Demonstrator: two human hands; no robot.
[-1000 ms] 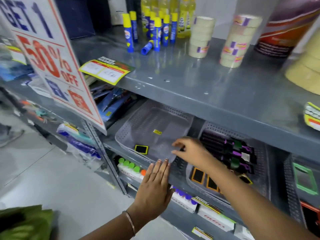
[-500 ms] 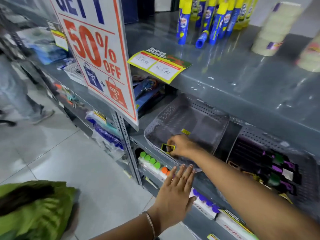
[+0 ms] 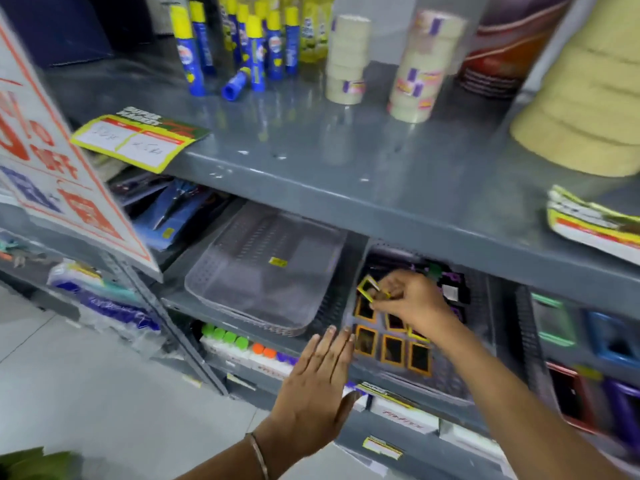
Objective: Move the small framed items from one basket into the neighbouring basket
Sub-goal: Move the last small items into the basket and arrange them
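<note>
Two grey perforated baskets sit side by side on the middle shelf. The left basket (image 3: 242, 299) holds only a small yellow sticker. The right basket (image 3: 481, 341) holds several small framed items (image 3: 393, 349) with orange and yellow rims, plus dark packets at the back. My right hand (image 3: 412, 299) is over the right basket, shut on a yellow-rimmed framed item (image 3: 367, 288) held tilted above the others. My left hand (image 3: 318, 386) hovers flat and open in front of the shelf edge, between the two baskets, holding nothing.
The top shelf (image 3: 311, 161) overhangs the baskets and carries glue sticks (image 3: 256, 50), tape rolls (image 3: 346, 60) and a price card (image 3: 138, 140). A slanted 50% off sign (image 3: 59, 181) stands at the left. Larger frames (image 3: 554, 323) fill a basket at the right. Boxed markers (image 3: 242, 348) lie below.
My right hand took the yellow-rimmed framed item out of the left basket and carried it right, over the right basket. The left basket now has no framed item. My left hand stayed put.
</note>
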